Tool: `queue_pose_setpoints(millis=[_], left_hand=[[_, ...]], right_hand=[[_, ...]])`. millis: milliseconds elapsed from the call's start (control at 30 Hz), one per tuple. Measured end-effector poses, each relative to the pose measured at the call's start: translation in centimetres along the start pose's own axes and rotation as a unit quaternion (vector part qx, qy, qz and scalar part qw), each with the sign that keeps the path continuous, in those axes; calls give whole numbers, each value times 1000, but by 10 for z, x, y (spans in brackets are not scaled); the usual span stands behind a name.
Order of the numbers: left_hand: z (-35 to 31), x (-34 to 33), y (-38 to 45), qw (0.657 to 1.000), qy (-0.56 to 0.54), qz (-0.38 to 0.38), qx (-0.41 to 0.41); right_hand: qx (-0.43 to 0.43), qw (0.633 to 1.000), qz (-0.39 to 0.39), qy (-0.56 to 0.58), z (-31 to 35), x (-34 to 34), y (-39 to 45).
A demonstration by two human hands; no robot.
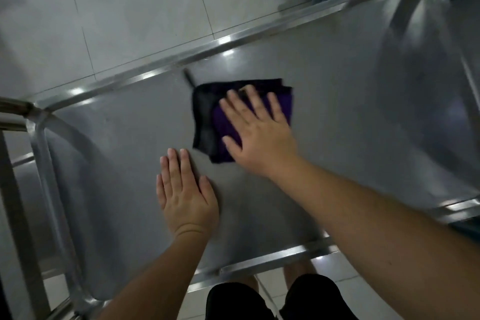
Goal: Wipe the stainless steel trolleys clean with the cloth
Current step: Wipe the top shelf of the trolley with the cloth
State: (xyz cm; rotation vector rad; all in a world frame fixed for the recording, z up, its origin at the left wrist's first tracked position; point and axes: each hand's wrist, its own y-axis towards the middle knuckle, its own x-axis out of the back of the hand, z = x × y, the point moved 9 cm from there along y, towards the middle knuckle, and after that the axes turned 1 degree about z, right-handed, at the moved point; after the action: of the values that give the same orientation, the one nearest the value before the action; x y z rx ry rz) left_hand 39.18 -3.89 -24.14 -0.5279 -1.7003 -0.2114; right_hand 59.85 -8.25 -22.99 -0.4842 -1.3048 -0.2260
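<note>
Head view looks down on a stainless steel trolley [337, 101] standing on a pale tiled floor [124, 8]. On its top shelf the right hand [259, 132] presses flat, fingers straight and spread, on a folded purple-and-black cloth [207, 122]. Just beside it, the left hand [185, 195] rests flat on bare steel, fingers straight together.
</note>
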Motion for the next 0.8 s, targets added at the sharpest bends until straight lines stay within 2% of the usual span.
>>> queue_pose_setpoints(millis=[67,100,167,233,400,467,533,600,667,733,800], left_hand=[[1,-1,-1,1000,1,1,-1],[1,-2,-1,1000,1,-2,-2],[2,-1,-1,1000,-3,-18,-5],[2,0,-1,999,-2,-32,-9],[0,-1,-1,1000,2,-29,-5],[0,-1,-1,1000,4,-26,-4],[0,0,-2,1000,5,-24,-2],[-1,0,-2,1000,8,-21,-1],[-1,0,-1,1000,13,-17,1],[-1,0,-1,1000,16,-14,3],[-1,0,-1,1000,16,-14,2]], right_hand=[[159,986,38,-36,11,-4,9],[207,976,46,-52,5,-3,14],[232,969,47,-69,-25,8,27],[181,980,32,-73,-76,25,42],[-38,998,16,-43,-233,66,62],[-143,989,3,-27,-285,74,55],[-286,958,-26,2,-318,78,40],[-393,918,-50,35,-315,75,29],[-428,898,-69,75,-275,69,29],[-382,917,-74,81,-210,59,34],[-269,960,-61,51,-130,45,40]])
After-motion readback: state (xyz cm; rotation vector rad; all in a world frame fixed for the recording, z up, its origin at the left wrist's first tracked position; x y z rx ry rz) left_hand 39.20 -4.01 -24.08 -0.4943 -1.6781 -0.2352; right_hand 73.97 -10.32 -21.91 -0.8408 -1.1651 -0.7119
